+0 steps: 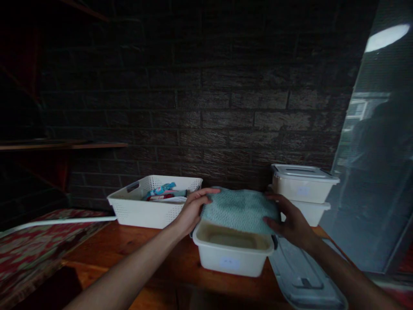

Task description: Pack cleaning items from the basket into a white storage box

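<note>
A folded light-blue knitted cloth (240, 209) lies over the back part of an open white plastic bin (230, 256) on the wooden table. My left hand (193, 209) grips the cloth's left edge, fingers curled over its top. On the cloth's right edge, my right hand (288, 219) holds it with thumb and fingers closed. The bin's front half shows a bare pale inside.
A white perforated basket (142, 211) with colourful items stands at the left. Two stacked lidded white bins (303, 189) stand at the right. A clear lid (301, 275) lies on the wooden table (129, 249) by my right arm. Dark brick wall behind; patterned cloth at left.
</note>
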The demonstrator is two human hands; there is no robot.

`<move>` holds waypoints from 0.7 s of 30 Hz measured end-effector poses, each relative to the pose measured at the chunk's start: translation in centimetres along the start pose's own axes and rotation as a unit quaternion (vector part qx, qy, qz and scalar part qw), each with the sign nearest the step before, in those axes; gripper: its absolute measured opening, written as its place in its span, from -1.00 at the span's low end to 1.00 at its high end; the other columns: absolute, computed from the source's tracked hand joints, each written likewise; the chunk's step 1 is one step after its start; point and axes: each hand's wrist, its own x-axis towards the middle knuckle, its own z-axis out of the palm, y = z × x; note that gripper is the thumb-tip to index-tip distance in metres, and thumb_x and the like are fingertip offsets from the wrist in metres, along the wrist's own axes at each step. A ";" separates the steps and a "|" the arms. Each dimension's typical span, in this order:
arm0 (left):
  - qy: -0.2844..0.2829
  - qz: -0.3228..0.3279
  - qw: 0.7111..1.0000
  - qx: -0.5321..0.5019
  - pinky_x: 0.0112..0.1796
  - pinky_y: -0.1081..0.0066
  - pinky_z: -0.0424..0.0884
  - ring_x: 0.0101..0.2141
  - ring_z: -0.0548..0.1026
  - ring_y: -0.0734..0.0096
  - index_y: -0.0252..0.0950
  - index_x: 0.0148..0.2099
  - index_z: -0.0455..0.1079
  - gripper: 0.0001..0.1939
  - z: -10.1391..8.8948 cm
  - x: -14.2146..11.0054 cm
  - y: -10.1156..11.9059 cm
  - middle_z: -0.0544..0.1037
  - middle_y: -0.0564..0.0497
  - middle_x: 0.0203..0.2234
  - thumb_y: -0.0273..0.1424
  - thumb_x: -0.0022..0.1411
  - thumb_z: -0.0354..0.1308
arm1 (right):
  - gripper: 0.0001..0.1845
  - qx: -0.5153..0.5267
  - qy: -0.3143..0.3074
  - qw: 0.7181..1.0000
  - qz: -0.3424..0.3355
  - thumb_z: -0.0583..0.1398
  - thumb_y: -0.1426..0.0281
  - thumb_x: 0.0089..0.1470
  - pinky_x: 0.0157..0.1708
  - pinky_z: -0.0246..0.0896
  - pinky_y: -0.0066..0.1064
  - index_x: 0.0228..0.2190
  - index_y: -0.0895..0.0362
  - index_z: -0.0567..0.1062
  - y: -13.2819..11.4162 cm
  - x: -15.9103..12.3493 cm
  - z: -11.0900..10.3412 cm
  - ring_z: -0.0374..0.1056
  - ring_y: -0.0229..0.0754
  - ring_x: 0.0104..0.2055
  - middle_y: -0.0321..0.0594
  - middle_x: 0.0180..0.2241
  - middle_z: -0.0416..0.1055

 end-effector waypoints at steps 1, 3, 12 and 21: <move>-0.002 0.022 0.999 0.050 -0.23 0.45 0.36 -0.20 0.49 0.31 -0.25 -0.08 0.61 -0.71 0.2 0.0 -0.1 0.61 -0.03 -0.19 -0.47 0.16 0.19 | -0.38 -0.044 -0.002 0.999 0.006 0.35 0.23 0.06 0.08 0.29 -0.02 0.14 -0.03 0.36 0.4 -0.2 0.2 0.33 0.14 0.13 -0.06 0.16 0.35; -0.027 0.065 0.987 0.145 -0.13 0.38 0.36 -0.12 0.49 0.20 -0.22 -0.03 0.61 -0.73 0.9 -0.1 0.2 0.62 -0.06 -0.12 -0.34 0.25 0.22 | -0.38 -0.116 0.017 0.993 0.003 0.34 0.20 0.07 0.11 0.24 0.04 0.15 0.01 0.39 0.4 0.0 0.6 0.33 0.18 0.11 -0.03 0.12 0.39; -0.112 0.158 0.954 0.231 0.02 0.35 0.35 0.01 0.48 0.15 -0.10 0.20 0.46 -0.55 3.2 -0.9 4.9 0.56 -0.04 0.03 -0.39 0.27 0.23 | -0.58 0.176 -0.069 0.982 -0.005 0.32 0.21 0.15 0.11 0.31 -0.20 0.05 -0.04 0.53 -5.5 6.6 4.3 0.43 -0.06 0.06 -0.21 0.02 0.53; -0.077 0.150 0.957 0.236 -0.16 0.39 0.38 -0.19 0.51 0.28 -0.23 -0.02 0.43 -0.77 1.6 -1.5 3.7 0.56 -0.03 -0.26 -0.43 0.26 0.22 | -0.83 0.186 -0.076 0.980 -0.006 0.35 0.26 0.11 -0.26 0.28 -0.40 -0.36 0.10 0.57 -6.1 6.7 7.3 0.40 -0.19 -0.29 -0.26 -0.38 0.50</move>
